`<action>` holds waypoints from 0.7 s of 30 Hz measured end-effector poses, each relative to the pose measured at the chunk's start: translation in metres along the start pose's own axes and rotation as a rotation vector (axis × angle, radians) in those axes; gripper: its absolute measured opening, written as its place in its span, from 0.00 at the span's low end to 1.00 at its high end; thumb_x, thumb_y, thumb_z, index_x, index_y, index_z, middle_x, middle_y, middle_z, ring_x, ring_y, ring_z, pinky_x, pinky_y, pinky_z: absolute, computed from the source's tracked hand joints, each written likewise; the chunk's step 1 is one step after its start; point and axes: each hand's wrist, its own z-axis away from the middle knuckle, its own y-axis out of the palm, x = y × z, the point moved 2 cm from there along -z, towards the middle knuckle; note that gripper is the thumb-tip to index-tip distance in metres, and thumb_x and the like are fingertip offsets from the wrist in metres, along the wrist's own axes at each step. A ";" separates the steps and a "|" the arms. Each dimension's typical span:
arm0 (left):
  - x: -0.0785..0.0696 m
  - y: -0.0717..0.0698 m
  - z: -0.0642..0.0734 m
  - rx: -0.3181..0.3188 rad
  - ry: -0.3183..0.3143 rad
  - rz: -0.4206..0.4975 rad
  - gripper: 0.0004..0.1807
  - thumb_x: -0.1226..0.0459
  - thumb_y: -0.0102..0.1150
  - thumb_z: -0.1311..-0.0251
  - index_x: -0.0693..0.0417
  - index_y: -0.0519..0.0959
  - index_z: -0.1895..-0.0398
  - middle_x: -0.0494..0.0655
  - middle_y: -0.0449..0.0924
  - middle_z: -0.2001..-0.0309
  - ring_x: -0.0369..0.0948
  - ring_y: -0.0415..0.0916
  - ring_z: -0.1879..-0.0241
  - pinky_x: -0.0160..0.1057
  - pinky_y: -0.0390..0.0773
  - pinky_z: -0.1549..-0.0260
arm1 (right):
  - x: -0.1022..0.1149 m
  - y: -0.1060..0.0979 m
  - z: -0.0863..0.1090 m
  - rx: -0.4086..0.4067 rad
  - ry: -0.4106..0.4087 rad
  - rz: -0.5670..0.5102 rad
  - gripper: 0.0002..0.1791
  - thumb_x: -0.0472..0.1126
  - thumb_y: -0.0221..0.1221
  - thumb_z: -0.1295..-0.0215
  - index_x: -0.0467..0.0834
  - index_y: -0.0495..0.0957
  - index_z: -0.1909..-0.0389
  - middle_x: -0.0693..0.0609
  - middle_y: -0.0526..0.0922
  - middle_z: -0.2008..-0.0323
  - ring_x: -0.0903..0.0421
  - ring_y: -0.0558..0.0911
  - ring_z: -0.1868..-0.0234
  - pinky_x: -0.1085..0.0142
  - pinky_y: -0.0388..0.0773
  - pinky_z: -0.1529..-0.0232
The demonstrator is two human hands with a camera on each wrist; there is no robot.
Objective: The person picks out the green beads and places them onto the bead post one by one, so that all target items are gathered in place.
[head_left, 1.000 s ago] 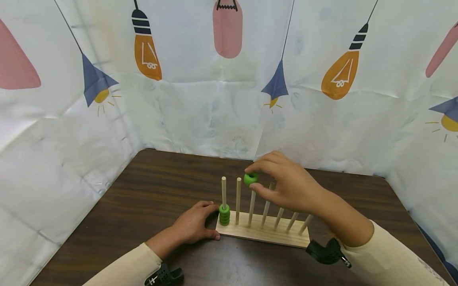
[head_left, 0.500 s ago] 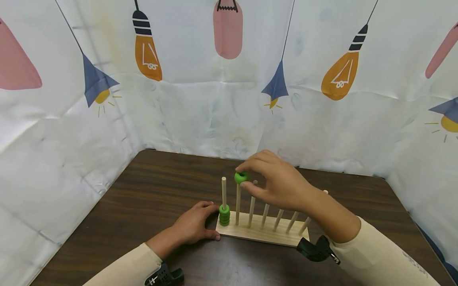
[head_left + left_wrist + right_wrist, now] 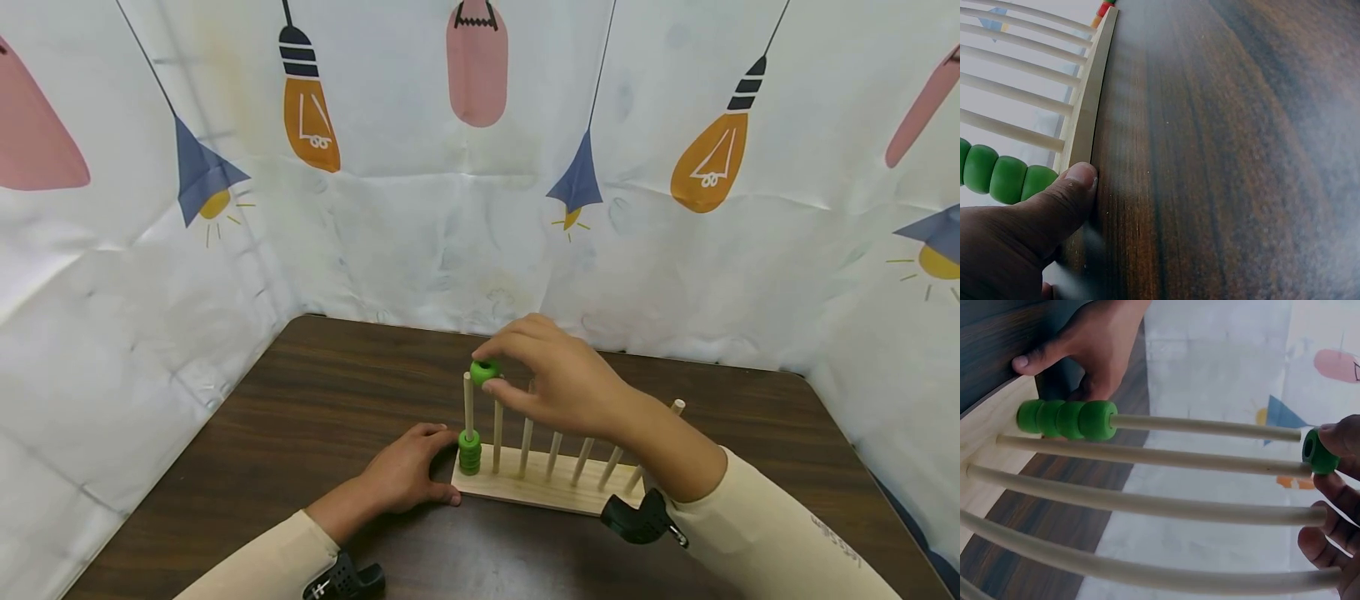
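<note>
A wooden stand of upright pegs has a pale base and lies across the tabletop in the head view. Several green beads are stacked on its leftmost peg; the upper part of that peg is bare. With thumb and fingertips my right hand pinches one more green bead, its hole showing. That bead is level with the peg tops, just right of the leftmost peg. My left hand grips the base's left end, thumb on the front edge, fingers behind it.
The dark wooden table meets a white printed cloth at the back and sides. Past the stand's far end, small red, green and orange pieces show in the left wrist view. Bare pegs stand under my right hand.
My right hand has carried the green bead leftward along the peg tops, from the third peg to near the leftmost one. The left hand and the stand have stayed put.
</note>
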 end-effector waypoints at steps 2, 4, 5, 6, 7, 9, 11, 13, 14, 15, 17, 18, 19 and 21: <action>0.000 0.000 0.000 0.001 0.001 0.002 0.44 0.46 0.82 0.54 0.45 0.76 0.31 0.60 0.70 0.32 0.59 0.70 0.35 0.62 0.76 0.47 | 0.002 0.001 -0.002 -0.003 -0.004 -0.012 0.14 0.43 0.69 0.33 0.49 0.84 0.48 0.60 0.81 0.51 0.61 0.76 0.45 0.60 0.79 0.51; 0.000 0.000 0.000 0.004 0.002 0.004 0.44 0.46 0.82 0.53 0.45 0.76 0.32 0.60 0.70 0.32 0.59 0.70 0.35 0.62 0.76 0.47 | 0.003 0.002 -0.004 -0.006 -0.006 -0.015 0.14 0.43 0.69 0.33 0.49 0.84 0.48 0.60 0.81 0.51 0.61 0.76 0.45 0.60 0.78 0.50; 0.000 0.000 0.000 0.005 0.002 0.005 0.44 0.46 0.81 0.53 0.44 0.76 0.31 0.60 0.70 0.32 0.59 0.71 0.35 0.62 0.76 0.47 | 0.003 0.003 -0.005 -0.006 -0.006 -0.016 0.14 0.43 0.69 0.33 0.49 0.84 0.48 0.60 0.81 0.51 0.61 0.76 0.45 0.60 0.78 0.50; 0.000 0.000 0.000 0.006 0.004 0.006 0.43 0.46 0.81 0.53 0.44 0.76 0.31 0.60 0.70 0.32 0.59 0.71 0.35 0.62 0.76 0.47 | 0.003 0.004 -0.006 -0.005 -0.008 -0.016 0.14 0.43 0.69 0.33 0.49 0.84 0.48 0.60 0.81 0.51 0.61 0.76 0.45 0.61 0.78 0.51; 0.000 0.000 0.000 0.007 0.006 0.008 0.43 0.46 0.81 0.53 0.44 0.76 0.31 0.60 0.70 0.32 0.59 0.71 0.35 0.62 0.76 0.47 | 0.004 0.005 -0.007 -0.004 -0.011 -0.016 0.14 0.42 0.69 0.33 0.49 0.85 0.48 0.60 0.81 0.51 0.61 0.76 0.46 0.61 0.78 0.51; 0.000 -0.001 0.000 0.007 0.011 0.010 0.43 0.46 0.81 0.53 0.44 0.76 0.31 0.60 0.70 0.32 0.59 0.70 0.35 0.62 0.76 0.47 | 0.004 0.007 -0.009 -0.006 -0.016 -0.011 0.14 0.42 0.69 0.33 0.49 0.85 0.48 0.60 0.81 0.51 0.61 0.76 0.46 0.61 0.78 0.52; 0.000 -0.001 0.000 0.007 0.014 0.011 0.43 0.46 0.81 0.53 0.45 0.76 0.31 0.60 0.70 0.32 0.59 0.70 0.35 0.63 0.76 0.47 | 0.004 0.008 -0.010 -0.007 -0.020 -0.010 0.14 0.42 0.69 0.33 0.49 0.85 0.48 0.60 0.81 0.52 0.61 0.76 0.46 0.62 0.78 0.53; 0.000 -0.001 0.000 0.008 0.015 0.011 0.43 0.46 0.81 0.53 0.45 0.76 0.31 0.60 0.69 0.32 0.59 0.71 0.35 0.63 0.76 0.48 | 0.003 0.009 -0.011 -0.006 -0.026 -0.009 0.13 0.42 0.69 0.33 0.49 0.85 0.49 0.60 0.81 0.52 0.61 0.76 0.46 0.62 0.78 0.52; 0.000 -0.001 0.000 0.007 0.014 0.011 0.43 0.46 0.81 0.53 0.45 0.76 0.32 0.60 0.69 0.32 0.59 0.71 0.35 0.63 0.76 0.48 | 0.003 0.010 -0.012 -0.003 -0.029 -0.007 0.13 0.42 0.69 0.33 0.49 0.84 0.49 0.59 0.81 0.52 0.60 0.76 0.45 0.62 0.78 0.52; 0.000 -0.001 0.000 0.008 0.013 0.012 0.43 0.46 0.81 0.53 0.45 0.76 0.32 0.61 0.69 0.32 0.60 0.71 0.35 0.63 0.76 0.48 | 0.003 0.011 -0.012 0.002 -0.031 -0.004 0.13 0.43 0.69 0.33 0.49 0.84 0.49 0.59 0.81 0.52 0.60 0.76 0.45 0.62 0.78 0.52; 0.000 -0.001 0.000 0.009 0.011 0.012 0.43 0.46 0.81 0.53 0.45 0.76 0.32 0.61 0.69 0.32 0.60 0.71 0.36 0.63 0.76 0.48 | 0.003 0.012 -0.013 0.014 -0.033 0.003 0.13 0.43 0.69 0.33 0.49 0.84 0.49 0.59 0.81 0.51 0.60 0.76 0.45 0.62 0.78 0.53; 0.000 -0.001 0.000 0.009 0.010 0.013 0.43 0.46 0.81 0.53 0.45 0.76 0.32 0.61 0.69 0.32 0.60 0.71 0.36 0.63 0.76 0.48 | 0.003 0.012 -0.013 0.019 -0.032 0.007 0.13 0.43 0.69 0.33 0.50 0.84 0.49 0.59 0.82 0.51 0.60 0.76 0.44 0.62 0.78 0.53; 0.000 0.000 0.000 0.009 0.010 0.013 0.43 0.47 0.82 0.53 0.45 0.76 0.32 0.61 0.69 0.32 0.60 0.71 0.36 0.63 0.76 0.48 | 0.003 0.012 -0.013 0.026 -0.028 0.011 0.14 0.44 0.69 0.33 0.50 0.84 0.48 0.59 0.82 0.51 0.59 0.76 0.44 0.62 0.78 0.53; 0.000 0.000 0.000 0.007 0.011 0.014 0.43 0.47 0.82 0.53 0.45 0.76 0.32 0.61 0.69 0.32 0.60 0.71 0.36 0.64 0.76 0.49 | 0.003 0.011 -0.012 0.038 -0.014 0.019 0.14 0.45 0.69 0.33 0.50 0.84 0.48 0.59 0.82 0.50 0.60 0.76 0.44 0.62 0.78 0.52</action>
